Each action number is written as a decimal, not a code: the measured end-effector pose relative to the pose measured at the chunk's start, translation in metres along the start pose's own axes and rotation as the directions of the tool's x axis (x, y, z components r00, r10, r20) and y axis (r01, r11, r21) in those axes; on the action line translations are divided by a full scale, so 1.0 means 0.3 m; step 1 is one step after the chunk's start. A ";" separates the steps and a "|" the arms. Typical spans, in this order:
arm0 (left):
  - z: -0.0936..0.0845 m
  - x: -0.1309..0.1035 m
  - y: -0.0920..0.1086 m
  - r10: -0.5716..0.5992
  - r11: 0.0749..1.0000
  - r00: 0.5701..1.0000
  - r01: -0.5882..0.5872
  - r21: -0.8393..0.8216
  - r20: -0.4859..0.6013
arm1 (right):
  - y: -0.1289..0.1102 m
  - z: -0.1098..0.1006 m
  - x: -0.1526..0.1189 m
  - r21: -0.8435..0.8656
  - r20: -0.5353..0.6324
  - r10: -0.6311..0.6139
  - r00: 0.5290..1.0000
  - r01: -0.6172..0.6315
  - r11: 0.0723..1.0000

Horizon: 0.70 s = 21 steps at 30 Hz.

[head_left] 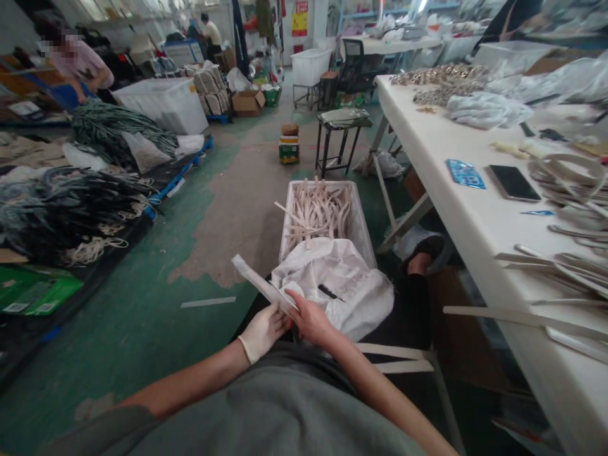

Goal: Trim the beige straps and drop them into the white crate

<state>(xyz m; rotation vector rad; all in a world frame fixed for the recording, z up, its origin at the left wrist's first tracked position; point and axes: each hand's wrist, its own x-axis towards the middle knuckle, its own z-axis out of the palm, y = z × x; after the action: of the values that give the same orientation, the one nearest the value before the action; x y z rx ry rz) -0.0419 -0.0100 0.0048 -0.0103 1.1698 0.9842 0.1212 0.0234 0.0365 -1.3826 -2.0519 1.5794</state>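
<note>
My left hand (264,330), in a white glove, is closed on a flat pale strip (253,276) above my lap. My bare right hand (312,320) grips the same strip close beside it, fingers pinched together. From both hands the strip's free end sticks out to the upper left. A crumpled white woven sack (354,288) lies over my lap just beyond the hands. Past the sack stands a white bin (365,221) with many beige strips (323,212) in it. Two more pale strips (396,358) lie by my right forearm.
To my right runs a long white table (479,247) with loose strips (560,266), a phone (515,182) and a blue packet (465,174). Dark cord bundles (61,209) lie on a pallet at left. A black-legged stool (344,136) stands ahead. A person (80,63) bends at far left.
</note>
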 end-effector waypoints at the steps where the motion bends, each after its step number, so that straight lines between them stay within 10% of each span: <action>1: 0.000 0.005 -0.013 -0.031 0.999 0.999 0.031 0.017 0.009 | 0.002 0.000 -0.002 0.014 0.010 0.018 1.000 -0.018 1.000; 7: 0.065 0.011 0.031 0.096 0.994 0.995 -0.095 -0.048 0.022 | -0.009 -0.099 -0.095 0.014 0.021 0.045 0.999 -0.046 0.999; 12: 0.144 -0.023 -0.049 -0.021 0.998 0.986 0.012 0.059 0.162 | -0.044 -0.124 -0.093 -0.160 -0.089 0.077 0.993 -0.090 0.983; 21: 0.127 -0.016 0.014 -0.006 0.998 0.997 0.002 0.060 0.071 | -0.036 -0.149 -0.165 -0.150 -0.118 0.145 0.982 -0.162 0.975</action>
<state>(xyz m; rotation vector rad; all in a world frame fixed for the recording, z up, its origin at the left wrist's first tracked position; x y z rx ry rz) -0.0158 0.0078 0.0273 0.0696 1.1331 0.9384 0.1709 0.0147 0.0815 -1.6814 -2.0910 1.3883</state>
